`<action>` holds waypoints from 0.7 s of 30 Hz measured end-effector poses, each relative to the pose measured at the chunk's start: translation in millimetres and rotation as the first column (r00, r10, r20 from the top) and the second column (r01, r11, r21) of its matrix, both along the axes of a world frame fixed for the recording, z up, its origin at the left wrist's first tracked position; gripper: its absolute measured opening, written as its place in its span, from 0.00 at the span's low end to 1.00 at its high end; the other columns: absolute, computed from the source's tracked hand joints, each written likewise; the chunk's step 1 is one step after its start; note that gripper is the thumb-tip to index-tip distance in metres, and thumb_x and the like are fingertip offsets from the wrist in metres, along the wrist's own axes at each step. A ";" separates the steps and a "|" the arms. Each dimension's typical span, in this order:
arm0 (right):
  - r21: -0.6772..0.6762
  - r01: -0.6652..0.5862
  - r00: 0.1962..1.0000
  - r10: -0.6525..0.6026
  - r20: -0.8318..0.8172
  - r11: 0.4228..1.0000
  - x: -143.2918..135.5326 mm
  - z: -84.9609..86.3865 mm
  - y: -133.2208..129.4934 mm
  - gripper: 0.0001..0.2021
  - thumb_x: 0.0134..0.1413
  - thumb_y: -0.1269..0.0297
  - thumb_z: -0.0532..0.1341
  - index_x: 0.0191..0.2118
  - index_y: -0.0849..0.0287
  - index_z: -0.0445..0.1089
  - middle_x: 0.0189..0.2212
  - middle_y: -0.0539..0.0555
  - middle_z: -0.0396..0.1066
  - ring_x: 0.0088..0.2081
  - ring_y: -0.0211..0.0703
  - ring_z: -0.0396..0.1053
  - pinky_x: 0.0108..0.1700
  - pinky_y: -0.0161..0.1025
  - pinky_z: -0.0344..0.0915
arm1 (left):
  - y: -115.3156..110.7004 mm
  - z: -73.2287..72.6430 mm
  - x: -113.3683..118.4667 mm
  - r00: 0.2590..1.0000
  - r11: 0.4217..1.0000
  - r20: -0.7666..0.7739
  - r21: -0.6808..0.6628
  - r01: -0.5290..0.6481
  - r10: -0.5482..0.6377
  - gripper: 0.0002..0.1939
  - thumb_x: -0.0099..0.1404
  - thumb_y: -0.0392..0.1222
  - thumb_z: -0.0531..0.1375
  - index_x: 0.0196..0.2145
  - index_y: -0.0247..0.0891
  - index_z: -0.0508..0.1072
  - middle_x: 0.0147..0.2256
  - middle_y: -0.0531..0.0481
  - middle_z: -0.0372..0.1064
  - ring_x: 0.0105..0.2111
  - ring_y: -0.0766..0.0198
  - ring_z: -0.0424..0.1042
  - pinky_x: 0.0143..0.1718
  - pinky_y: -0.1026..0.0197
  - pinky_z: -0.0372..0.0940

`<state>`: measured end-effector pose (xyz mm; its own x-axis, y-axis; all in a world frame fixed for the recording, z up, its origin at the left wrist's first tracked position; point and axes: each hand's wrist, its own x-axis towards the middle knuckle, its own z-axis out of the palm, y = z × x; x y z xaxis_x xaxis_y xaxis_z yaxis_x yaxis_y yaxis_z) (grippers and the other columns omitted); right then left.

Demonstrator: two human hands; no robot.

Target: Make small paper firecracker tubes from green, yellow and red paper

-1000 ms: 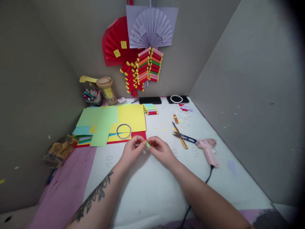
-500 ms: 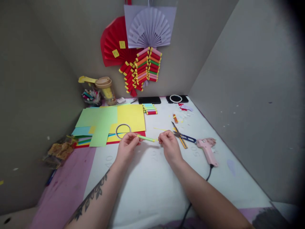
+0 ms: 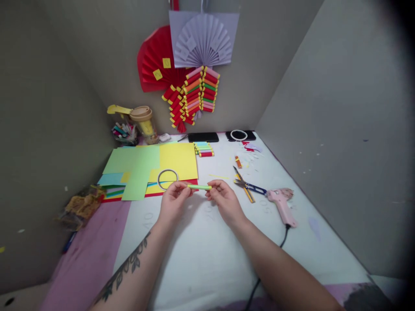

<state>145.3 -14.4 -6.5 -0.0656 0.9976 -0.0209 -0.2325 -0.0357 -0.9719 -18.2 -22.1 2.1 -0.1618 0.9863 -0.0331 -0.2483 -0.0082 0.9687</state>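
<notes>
Our right hand [image 3: 225, 201], clear of the green tube [image 3: 199, 187] half a second ago, now pinches its right end while our left hand [image 3: 175, 199] grips the other, seemingly steadying it level above the white table [image 3: 201, 255].

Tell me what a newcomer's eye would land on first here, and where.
Probably the pleated red fan and pale lilac fan on the back wall, with strings of small coloured rolls hanging below. Next, front and centre, a light green roll between the left hand and right hand. Farther right, a pink glue gun lies on the table.
</notes>
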 end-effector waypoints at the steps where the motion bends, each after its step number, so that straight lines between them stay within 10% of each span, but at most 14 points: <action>1: -0.002 0.005 1.000 -0.005 0.005 1.000 0.0 0.3 -0.2 0.15 0.46 0.52 0.64 0.36 0.56 0.66 0.25 0.49 0.68 0.29 0.39 0.67 0.32 0.37 0.66 | -0.5 0.4 0.4 1.000 1.000 -0.014 0.000 0.005 -0.005 0.12 0.52 0.45 0.66 0.31 0.38 0.69 0.30 0.52 0.70 0.29 0.67 0.71 0.35 0.63 0.65; 11: 0.196 0.114 0.963 -0.156 0.218 0.974 0.5 -1.1 -5.1 0.09 0.46 0.61 0.65 0.36 0.56 0.71 0.33 0.53 0.71 0.34 0.42 0.68 0.38 0.40 0.66 | -4.4 6.6 0.6 0.988 1.000 -0.155 -0.025 0.001 -0.005 0.10 0.56 0.45 0.63 0.30 0.37 0.67 0.23 0.55 0.66 0.25 0.69 0.65 0.30 0.67 0.60; 21: 0.044 0.255 0.956 -0.258 0.141 0.966 31.8 15.4 40.0 0.15 0.42 0.58 0.67 0.37 0.58 0.72 0.25 0.49 0.68 0.26 0.37 0.66 0.30 0.37 0.64 | 1.9 5.1 -5.2 0.984 0.996 -0.175 -0.072 -0.043 0.029 0.11 0.56 0.46 0.62 0.27 0.37 0.66 0.22 0.56 0.62 0.23 0.70 0.61 0.26 0.67 0.56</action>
